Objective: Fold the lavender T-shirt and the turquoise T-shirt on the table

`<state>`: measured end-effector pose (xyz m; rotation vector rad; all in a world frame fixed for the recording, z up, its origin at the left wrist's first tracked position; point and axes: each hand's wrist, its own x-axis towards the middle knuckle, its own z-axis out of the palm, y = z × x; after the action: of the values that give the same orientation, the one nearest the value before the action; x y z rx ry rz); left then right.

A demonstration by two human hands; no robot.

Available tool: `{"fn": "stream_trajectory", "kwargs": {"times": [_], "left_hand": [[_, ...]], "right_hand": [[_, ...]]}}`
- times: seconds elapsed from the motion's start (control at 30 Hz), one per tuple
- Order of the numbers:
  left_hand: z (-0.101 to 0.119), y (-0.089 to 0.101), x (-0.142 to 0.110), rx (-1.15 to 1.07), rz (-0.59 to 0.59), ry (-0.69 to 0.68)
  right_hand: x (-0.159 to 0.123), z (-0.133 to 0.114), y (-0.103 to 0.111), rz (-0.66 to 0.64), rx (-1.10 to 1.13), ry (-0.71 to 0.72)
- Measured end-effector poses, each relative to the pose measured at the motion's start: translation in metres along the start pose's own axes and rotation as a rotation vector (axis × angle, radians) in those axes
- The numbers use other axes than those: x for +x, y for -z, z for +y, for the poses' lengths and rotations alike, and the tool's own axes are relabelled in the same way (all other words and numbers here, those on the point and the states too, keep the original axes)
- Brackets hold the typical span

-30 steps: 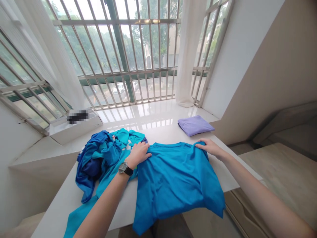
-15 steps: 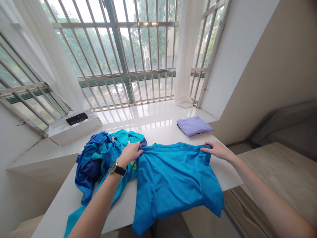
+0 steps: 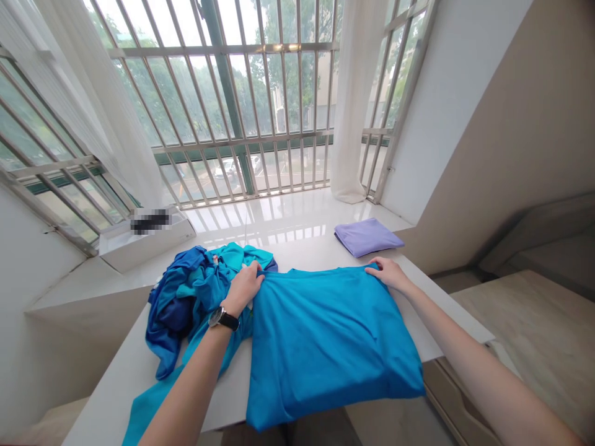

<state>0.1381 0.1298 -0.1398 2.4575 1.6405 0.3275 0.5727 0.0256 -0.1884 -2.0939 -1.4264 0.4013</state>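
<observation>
A blue T-shirt [image 3: 330, 341] is spread over the white table [image 3: 227, 396], its lower part hanging past the near edge. My left hand [image 3: 245, 286] pinches its upper left corner; a watch with a black strap [image 3: 224, 317] is on that wrist. At the upper right corner, my right hand [image 3: 387, 272] grips the same shirt between thumb and fingers. The shirt's sides look tucked under, with no sleeve showing on the right. Left of it lies a crumpled heap of blue and teal clothes [image 3: 186, 297], partly behind my left arm.
A folded purple garment [image 3: 368, 236] lies at the back right of the table. On the sill at left stands a white box [image 3: 153, 241] with a blurred dark item on top. Behind are a barred window [image 3: 242, 111] and white curtains [image 3: 356, 111].
My right hand has moved slightly left along the shirt's top. The sleeve that hung at the right is out of sight, and the shirt now has straighter sides.
</observation>
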Motion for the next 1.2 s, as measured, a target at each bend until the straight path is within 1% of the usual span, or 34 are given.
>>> {"fn": "stream_trajectory", "kwargs": {"times": [0.07, 0.17, 0.2, 0.3, 0.37, 0.43, 0.5, 0.6, 0.63, 0.7, 0.77, 0.8, 0.93, 1.0, 1.03, 1.1, 1.17, 1.2], "left_hand": [[-0.004, -0.004, -0.010, -0.064, 0.031, 0.008], [-0.008, -0.005, -0.026, -0.173, 0.042, 0.055], [-0.008, -0.004, -0.029, -0.171, 0.023, 0.080], [0.000, -0.003, -0.033, -0.054, -0.029, 0.129], [0.009, -0.005, -0.032, 0.001, -0.033, 0.098], [0.017, -0.009, -0.031, 0.000, -0.024, 0.039], [0.023, -0.014, -0.031, -0.057, -0.001, -0.026], [0.025, -0.020, -0.034, -0.232, 0.080, -0.108], [0.024, -0.022, -0.034, -0.295, 0.118, -0.120], [0.021, -0.024, -0.031, -0.387, 0.197, -0.100], [0.018, -0.025, -0.021, -0.430, 0.255, -0.067], [0.016, -0.025, -0.015, -0.437, 0.265, -0.055], [0.012, -0.026, 0.015, -0.418, 0.225, 0.001], [0.011, -0.026, 0.017, -0.401, 0.210, 0.026], [0.010, -0.026, 0.011, -0.405, 0.216, 0.023], [0.009, -0.026, -0.015, -0.466, 0.242, 0.003], [0.009, -0.023, -0.055, -0.592, 0.260, -0.008], [0.009, -0.022, -0.078, -0.639, 0.250, 0.016]], "right_hand": [[-0.001, 0.003, -0.005, 0.012, -0.023, -0.031], [-0.007, 0.008, 0.000, -0.010, -0.055, -0.080], [-0.009, 0.008, 0.002, -0.034, -0.065, -0.094], [-0.017, 0.007, 0.008, -0.142, -0.072, -0.108], [-0.024, 0.002, 0.008, -0.189, -0.069, -0.081], [-0.032, -0.003, 0.006, -0.192, -0.067, -0.031], [-0.041, -0.008, 0.004, -0.171, -0.058, 0.017], [-0.052, -0.013, 0.003, -0.098, -0.014, 0.053], [-0.054, -0.013, 0.003, -0.056, 0.000, 0.053], [-0.053, -0.015, 0.005, 0.039, 0.017, 0.040], [-0.044, -0.016, 0.005, 0.117, 0.015, 0.028], [-0.037, -0.017, 0.005, 0.144, 0.011, 0.023], [-0.005, -0.022, -0.002, 0.195, 0.004, -0.001], [0.002, -0.020, -0.007, 0.197, 0.015, -0.017], [0.000, -0.017, -0.009, 0.196, 0.020, -0.025], [-0.016, -0.006, -0.011, 0.186, 0.024, -0.043], [-0.046, 0.009, -0.007, 0.139, 0.032, -0.073], [-0.064, 0.016, -0.003, 0.091, 0.043, -0.099]]}}
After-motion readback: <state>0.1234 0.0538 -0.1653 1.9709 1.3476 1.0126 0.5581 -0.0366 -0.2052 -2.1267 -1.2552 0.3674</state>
